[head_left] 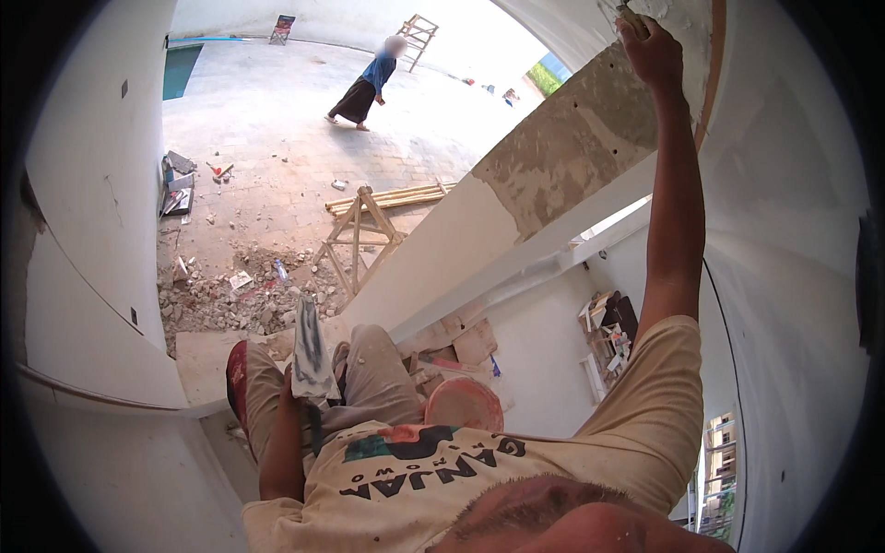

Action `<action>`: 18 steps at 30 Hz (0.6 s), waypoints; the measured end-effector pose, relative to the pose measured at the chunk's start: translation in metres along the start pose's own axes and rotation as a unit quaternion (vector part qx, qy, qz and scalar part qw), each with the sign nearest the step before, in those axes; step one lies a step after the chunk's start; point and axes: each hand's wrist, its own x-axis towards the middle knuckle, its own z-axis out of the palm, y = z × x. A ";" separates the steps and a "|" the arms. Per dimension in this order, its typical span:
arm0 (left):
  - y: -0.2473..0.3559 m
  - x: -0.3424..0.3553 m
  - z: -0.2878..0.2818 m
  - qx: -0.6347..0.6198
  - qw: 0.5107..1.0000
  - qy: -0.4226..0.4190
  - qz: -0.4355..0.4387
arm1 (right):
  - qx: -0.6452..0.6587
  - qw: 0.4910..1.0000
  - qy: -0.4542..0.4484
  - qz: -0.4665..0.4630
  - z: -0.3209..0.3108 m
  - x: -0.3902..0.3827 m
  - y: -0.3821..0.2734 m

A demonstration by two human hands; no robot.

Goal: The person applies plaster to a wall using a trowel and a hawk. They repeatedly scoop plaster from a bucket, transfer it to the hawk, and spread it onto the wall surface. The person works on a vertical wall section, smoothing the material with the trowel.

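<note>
Beige printed T-shirt (415, 465) foremost, its wearer's left grip (292, 384) clasped a long, smeared grey metal trowel (312, 355) projecting ahead; tilting risked drips. Far right, the right grip (655, 55) clutched a small brownish tool (631, 18).

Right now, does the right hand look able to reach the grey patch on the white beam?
Probably yes: the raised right hand appears beside the grey patch, with nothing visible blocking the way, though the hand grips a tool.

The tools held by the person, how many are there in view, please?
2: the plaster-smeared trowel in the left hand, and a tool in the right hand, partly hidden.
</note>
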 end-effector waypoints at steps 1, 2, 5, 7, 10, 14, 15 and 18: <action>0.001 0.000 -0.001 -0.002 1.000 0.000 0.000 | 0.008 1.000 0.013 -0.008 -0.001 -0.003 -0.001; 0.001 0.000 -0.002 -0.002 1.000 0.000 0.002 | 0.019 1.000 -0.005 -0.004 -0.001 -0.003 -0.004; 0.002 0.002 -0.003 -0.001 1.000 -0.003 0.003 | 0.028 0.999 -0.042 0.010 -0.001 -0.005 -0.007; 0.003 0.003 -0.003 0.000 1.000 -0.006 0.003 | 0.005 0.999 -0.044 0.019 0.012 -0.002 0.002; 0.004 0.005 -0.004 -0.003 1.000 -0.010 0.004 | -0.037 0.996 -0.070 0.040 0.022 0.006 0.015; 0.005 0.007 -0.007 -0.003 1.000 -0.012 0.007 | -0.057 0.995 -0.068 0.055 0.014 0.002 0.015; 0.004 0.008 -0.007 -0.007 1.000 -0.013 0.006 | -0.056 0.996 -0.051 0.045 0.014 -0.002 0.018; 0.004 0.009 -0.009 -0.009 1.000 -0.015 0.007 | -0.023 0.999 0.001 0.032 -0.005 -0.013 0.003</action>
